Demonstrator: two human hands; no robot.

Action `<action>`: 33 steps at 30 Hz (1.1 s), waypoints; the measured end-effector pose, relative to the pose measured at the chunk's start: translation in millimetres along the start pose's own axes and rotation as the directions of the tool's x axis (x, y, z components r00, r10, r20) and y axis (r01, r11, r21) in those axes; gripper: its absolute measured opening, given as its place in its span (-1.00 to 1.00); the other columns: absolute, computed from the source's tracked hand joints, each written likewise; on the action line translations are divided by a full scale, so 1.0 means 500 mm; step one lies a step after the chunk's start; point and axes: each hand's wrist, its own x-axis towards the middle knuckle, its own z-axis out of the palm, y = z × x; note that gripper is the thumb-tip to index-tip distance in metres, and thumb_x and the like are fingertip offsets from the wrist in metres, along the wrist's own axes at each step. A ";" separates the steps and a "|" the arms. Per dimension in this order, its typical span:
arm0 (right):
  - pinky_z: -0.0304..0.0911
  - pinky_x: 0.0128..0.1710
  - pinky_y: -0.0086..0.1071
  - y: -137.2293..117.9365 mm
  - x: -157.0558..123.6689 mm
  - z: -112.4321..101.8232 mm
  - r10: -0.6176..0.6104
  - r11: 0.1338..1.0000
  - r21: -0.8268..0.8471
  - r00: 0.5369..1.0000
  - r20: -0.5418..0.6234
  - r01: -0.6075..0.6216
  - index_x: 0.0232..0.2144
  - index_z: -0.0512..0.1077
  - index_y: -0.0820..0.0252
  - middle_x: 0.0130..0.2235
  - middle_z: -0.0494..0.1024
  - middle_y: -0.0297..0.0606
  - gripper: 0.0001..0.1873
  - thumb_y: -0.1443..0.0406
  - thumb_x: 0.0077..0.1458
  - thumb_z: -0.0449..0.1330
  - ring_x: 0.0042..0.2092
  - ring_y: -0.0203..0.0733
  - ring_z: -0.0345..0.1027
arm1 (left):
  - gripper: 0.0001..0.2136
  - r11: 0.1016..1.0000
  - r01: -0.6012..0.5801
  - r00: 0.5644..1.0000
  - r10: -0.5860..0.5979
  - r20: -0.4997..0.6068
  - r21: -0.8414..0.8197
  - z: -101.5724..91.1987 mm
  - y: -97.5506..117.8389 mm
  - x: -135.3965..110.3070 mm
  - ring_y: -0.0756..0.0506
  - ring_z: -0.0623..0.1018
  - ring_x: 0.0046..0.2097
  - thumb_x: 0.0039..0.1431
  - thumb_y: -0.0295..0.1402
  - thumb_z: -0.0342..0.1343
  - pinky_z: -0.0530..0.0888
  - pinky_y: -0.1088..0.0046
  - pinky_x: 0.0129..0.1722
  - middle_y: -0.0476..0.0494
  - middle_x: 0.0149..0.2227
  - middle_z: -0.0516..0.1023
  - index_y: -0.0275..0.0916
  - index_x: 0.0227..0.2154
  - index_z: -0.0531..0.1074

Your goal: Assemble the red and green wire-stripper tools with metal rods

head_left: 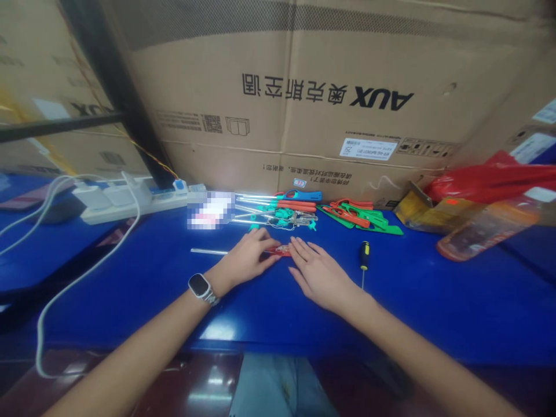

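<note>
My left hand (244, 259), with a watch on the wrist, pinches a red lighter handle (281, 250) between thumb and fingers just above the blue table. A thin metal tube (208, 251) sticks out to the left from behind that hand, in line with the handle. Small parts seem to lie inside the red handle, too small to make out. My right hand (319, 272) rests its outstretched fingers over the handle's right end, hiding it; the thumb is held apart below. A yellow and black screwdriver (365, 256) lies to the right of this hand.
Behind my hands lies a pile of lighter parts with metal tubes (256, 218). Green and orange handle shells (356, 214) are heaped beside it. A power strip (130, 205) with white cables stands left, a bottle (486, 229) lies right. Large cardboard (304, 133) walls the back.
</note>
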 end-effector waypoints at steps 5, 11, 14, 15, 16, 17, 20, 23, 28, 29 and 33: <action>0.14 0.32 -0.09 0.043 -0.004 -0.003 0.051 0.951 0.309 0.996 -0.068 -0.028 0.33 0.15 0.32 0.37 0.12 -0.06 -0.41 0.22 0.32 0.00 0.35 -0.03 0.09 | -0.69 1.000 0.015 1.000 -0.015 -0.014 -0.011 0.004 -0.003 -0.001 -0.16 0.42 -0.11 0.35 -0.19 0.01 0.42 0.20 -0.03 -0.22 -0.11 0.40 -0.21 0.00 0.49; 0.14 0.31 -0.02 0.081 0.007 -0.012 0.077 0.928 0.371 0.994 -0.071 -0.045 0.27 0.28 0.25 0.28 0.31 -0.10 -0.49 0.21 0.36 -0.07 0.31 -0.03 0.18 | -0.68 1.000 0.006 1.000 -0.006 -0.002 -0.011 0.003 -0.007 -0.001 -0.18 0.41 -0.08 0.35 -0.19 0.00 0.42 0.18 -0.02 -0.21 -0.13 0.40 -0.21 0.04 0.46; 0.08 0.34 0.01 0.075 0.004 -0.005 -0.019 0.961 0.277 0.999 -0.034 0.028 0.31 0.21 0.28 0.33 0.21 -0.07 -0.46 0.22 0.36 -0.05 0.39 -0.02 -0.03 | -0.68 1.000 0.010 1.000 -0.010 -0.012 -0.027 0.007 -0.012 -0.001 -0.18 0.41 -0.07 0.35 -0.19 0.01 0.42 0.18 -0.01 -0.20 -0.12 0.40 -0.21 0.04 0.45; 0.06 0.34 0.02 0.072 0.002 -0.003 -0.027 0.968 0.250 0.999 -0.033 0.035 0.32 0.19 0.27 0.34 0.19 -0.08 -0.46 0.22 0.36 -0.05 0.41 -0.02 -0.09 | -0.68 0.999 0.011 1.000 -0.012 -0.017 -0.039 0.009 -0.014 -0.001 -0.18 0.41 -0.07 0.35 -0.19 0.01 0.42 0.18 -0.01 -0.20 -0.12 0.40 -0.21 0.04 0.44; 0.06 0.34 0.03 0.069 0.000 0.000 -0.027 0.974 0.224 0.999 -0.033 0.034 0.33 0.17 0.25 0.34 0.19 -0.10 -0.45 0.22 0.37 -0.06 0.42 -0.02 -0.13 | -0.69 0.998 0.013 1.000 -0.014 -0.021 -0.055 0.012 -0.016 -0.001 -0.18 0.41 -0.07 0.35 -0.19 0.01 0.43 0.17 0.00 -0.20 -0.11 0.40 -0.21 0.03 0.44; 0.05 0.34 0.04 0.067 -0.002 0.001 -0.027 0.980 0.196 0.999 -0.030 0.033 0.34 0.15 0.24 0.35 0.18 -0.11 -0.46 0.21 0.38 -0.07 0.42 -0.02 -0.15 | -0.70 0.997 0.016 1.000 -0.018 -0.025 -0.072 0.014 -0.017 0.000 -0.17 0.41 -0.07 0.34 -0.20 0.02 0.43 0.17 0.00 -0.20 -0.11 0.41 -0.21 0.02 0.44; 0.05 0.33 0.03 0.058 -0.005 0.002 -0.033 0.994 0.101 0.999 -0.017 0.034 0.34 0.14 0.24 0.36 0.14 -0.12 -0.46 0.20 0.39 -0.10 0.42 -0.02 -0.14 | -0.71 0.994 0.029 0.999 -0.034 -0.041 -0.108 0.018 -0.018 0.001 -0.17 0.43 -0.08 0.32 -0.21 0.05 0.45 0.17 -0.01 -0.19 -0.11 0.41 -0.22 0.00 0.45; 0.06 0.31 0.06 0.049 -0.004 -0.001 -0.031 0.999 0.022 1.000 -0.006 0.031 0.33 0.16 0.27 0.37 0.11 -0.10 -0.43 0.14 0.39 -0.10 0.42 0.00 -0.12 | -0.68 0.994 -0.005 0.999 -0.001 -0.052 -0.105 0.018 -0.014 0.000 -0.16 0.44 -0.06 0.35 -0.23 0.03 0.45 0.18 0.01 -0.20 -0.09 0.40 -0.19 0.09 0.42; 0.06 0.28 0.08 0.046 -0.005 -0.009 -0.016 1.000 -0.006 1.000 -0.003 0.016 0.30 0.22 0.26 0.34 0.20 -0.09 -0.43 0.08 0.39 -0.10 0.41 0.03 -0.08 | -0.65 0.991 -0.133 0.989 0.132 -0.063 -0.008 0.014 -0.005 -0.003 -0.14 0.43 -0.09 0.43 -0.24 -0.12 0.46 0.21 -0.02 -0.21 -0.11 0.40 -0.13 0.13 0.45; 0.06 0.27 0.07 0.047 -0.006 -0.010 -0.014 1.000 0.000 1.000 -0.007 0.014 0.29 0.24 0.24 0.33 0.21 -0.10 -0.44 0.10 0.39 -0.10 0.41 0.03 -0.08 | -0.64 0.991 -0.136 0.988 0.136 -0.069 0.007 0.013 -0.004 -0.003 -0.14 0.43 -0.09 0.43 -0.23 -0.13 0.47 0.21 -0.03 -0.21 -0.12 0.41 -0.14 0.12 0.45; 0.13 0.22 0.08 0.047 0.004 -0.018 0.024 0.999 0.022 0.999 -0.031 -0.024 0.29 0.24 0.23 0.32 0.25 -0.10 -0.45 0.12 0.36 -0.04 0.40 0.08 -0.04 | -0.63 0.991 -0.135 0.988 0.136 -0.070 0.022 0.014 0.000 0.004 -0.14 0.43 -0.11 0.44 -0.24 -0.16 0.48 0.20 -0.05 -0.23 -0.14 0.42 -0.19 0.08 0.49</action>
